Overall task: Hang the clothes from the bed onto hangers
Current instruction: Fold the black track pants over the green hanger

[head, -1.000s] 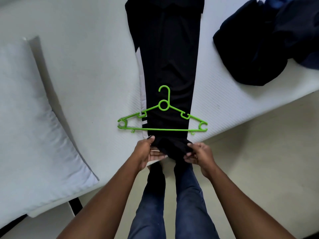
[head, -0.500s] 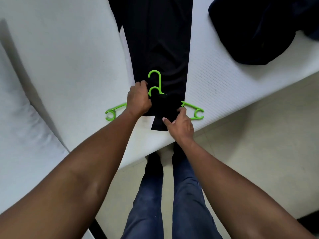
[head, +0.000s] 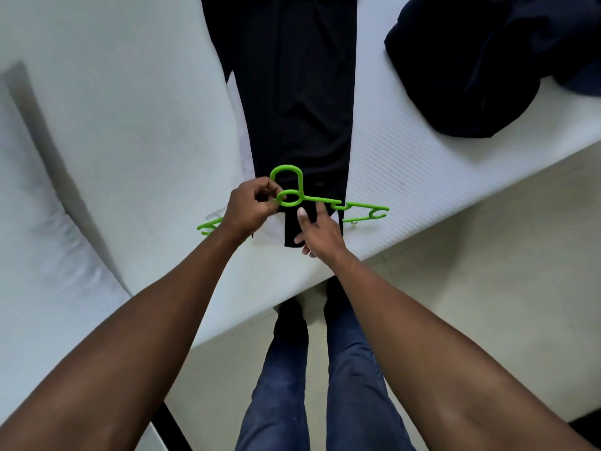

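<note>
I see left hand (head: 250,206) pinching neck ring of bright green plastic hanger (head: 298,185). Right hand (head: 320,234) flat, fingers straight, pressing folded-over end of long black fabric garment (head: 302,109), which lies along white bed (head: 130,125). I'd keep fold pinned on bar, then lift slowly by hook so cloth doesn't slide off.

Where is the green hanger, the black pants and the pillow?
hanger (head: 299,187), head view, on the neck below its hook.
black pants (head: 299,92), head view, on the flat middle of the cloth.
pillow (head: 39,239), head view, on its white top face.
</note>
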A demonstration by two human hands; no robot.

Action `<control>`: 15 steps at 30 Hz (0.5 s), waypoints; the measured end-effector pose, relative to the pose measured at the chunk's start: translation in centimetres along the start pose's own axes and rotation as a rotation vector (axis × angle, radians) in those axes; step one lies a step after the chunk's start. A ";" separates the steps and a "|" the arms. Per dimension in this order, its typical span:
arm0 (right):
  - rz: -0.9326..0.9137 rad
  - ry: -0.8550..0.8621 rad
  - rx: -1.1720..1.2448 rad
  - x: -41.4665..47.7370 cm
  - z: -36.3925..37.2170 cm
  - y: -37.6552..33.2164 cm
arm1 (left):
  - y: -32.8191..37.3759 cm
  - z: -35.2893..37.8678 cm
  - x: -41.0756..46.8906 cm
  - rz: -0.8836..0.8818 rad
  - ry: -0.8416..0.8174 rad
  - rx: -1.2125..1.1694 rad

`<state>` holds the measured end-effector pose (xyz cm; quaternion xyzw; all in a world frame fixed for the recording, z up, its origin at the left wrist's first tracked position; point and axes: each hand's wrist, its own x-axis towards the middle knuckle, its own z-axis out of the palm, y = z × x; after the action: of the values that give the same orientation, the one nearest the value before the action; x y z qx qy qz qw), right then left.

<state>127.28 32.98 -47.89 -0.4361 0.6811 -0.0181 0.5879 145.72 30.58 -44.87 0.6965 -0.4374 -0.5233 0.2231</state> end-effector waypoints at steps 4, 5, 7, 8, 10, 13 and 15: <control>-0.088 -0.047 -0.177 -1.7 1.0 1.1 | -0.3 0.2 -1.4 0.032 0.022 0.000; -0.091 -0.050 -0.215 -2.5 1.2 1.6 | -0.4 0.3 -1.8 0.034 0.017 -0.002; -0.087 -0.067 -0.332 -4.0 0.9 3.2 | -0.7 0.4 -2.9 0.034 -0.021 -0.003; -0.072 -0.074 -0.424 -5.0 0.4 4.2 | -1.0 0.5 -3.5 0.035 -0.061 -0.003; 0.022 -0.117 -0.585 -6.5 -0.9 6.2 | -2.0 0.6 -4.8 0.027 -0.166 0.010; 0.299 -0.191 -0.730 -7.9 -4.0 8.2 | -3.6 1.3 -7.0 0.010 -0.315 0.093; 0.417 -0.029 -0.672 -8.1 -5.8 8.6 | -4.8 2.0 -8.1 0.034 -0.414 0.257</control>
<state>116.99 40.44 -44.38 -0.4566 0.7147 0.3319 0.4131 145.06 40.23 -44.92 0.5896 -0.5486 -0.5910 0.0471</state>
